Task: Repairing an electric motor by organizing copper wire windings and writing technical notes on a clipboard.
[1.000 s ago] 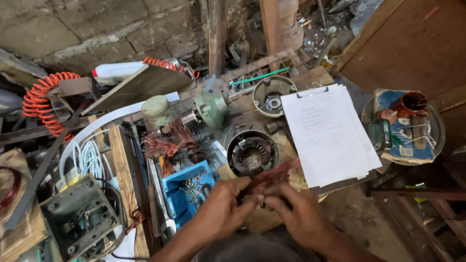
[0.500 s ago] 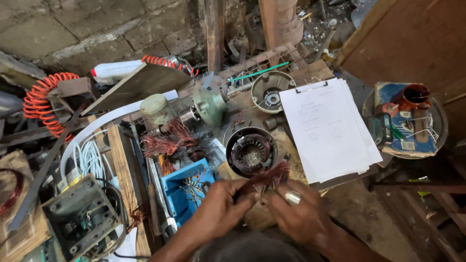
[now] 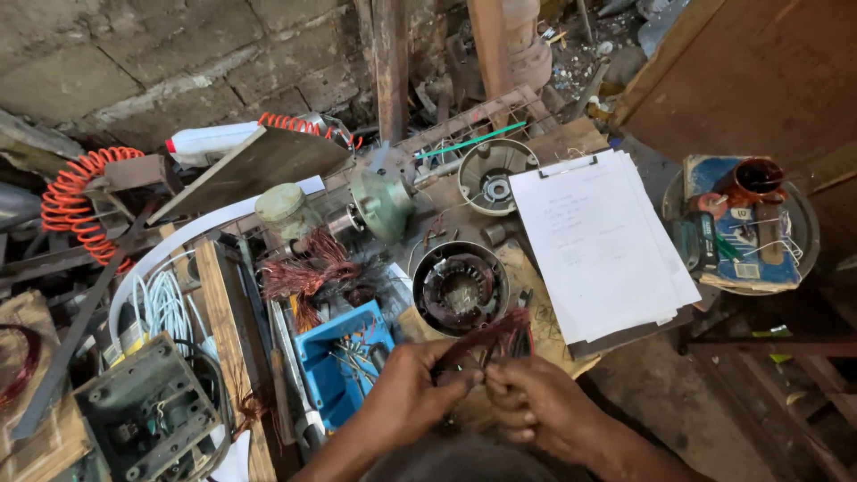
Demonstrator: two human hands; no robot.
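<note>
Left hand (image 3: 418, 393) and right hand (image 3: 536, 403) both pinched shut on a dark copper wire coil (image 3: 489, 337), held just below the stator (image 3: 460, 290). Stator slots bare — coil not yet seated; stripped wire tangle (image 3: 308, 272) lying nearby.

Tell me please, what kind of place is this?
Probably a small workshop for rewinding electric motors. A motor stator lies on the cluttered bench, loose copper winding wire beside it, and the left hand and right hand work a reddish wire coil.
</note>
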